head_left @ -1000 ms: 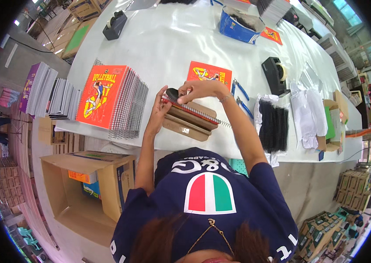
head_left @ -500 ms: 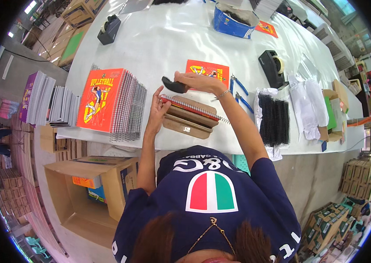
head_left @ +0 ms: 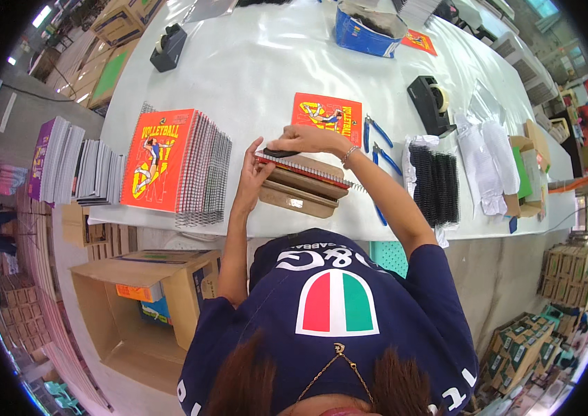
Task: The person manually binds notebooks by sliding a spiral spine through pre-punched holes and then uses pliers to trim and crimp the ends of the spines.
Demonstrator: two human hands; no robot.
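Note:
A spiral notebook (head_left: 311,172) with a red cover edge rests, coil side up, in a brown trough-like holder (head_left: 294,202). A loose end of its wire coil (head_left: 357,186) sticks out at the right. My left hand (head_left: 252,175) grips the notebook's left end, fingers along its edge. Closed around a black, rounded hand-held piece (head_left: 278,152), my right hand (head_left: 311,141) presses it onto the left part of the coil; its exact kind is hard to make out. Just beyond lies another red-orange notebook (head_left: 328,116), with blue-handled pliers (head_left: 385,161) to its right.
Upright red-orange spiral notebooks (head_left: 158,159) stand stacked at the left, beside purple-covered ones (head_left: 47,156). Black coils (head_left: 435,184) lie right of the pliers. Tape dispensers (head_left: 429,104) and a blue box (head_left: 367,31) stand farther back. An open carton (head_left: 120,326) sits below the table's left edge.
My right hand has lowered the black piece from above the notebook onto the left part of its coil. My left hand stays at the notebook's left end.

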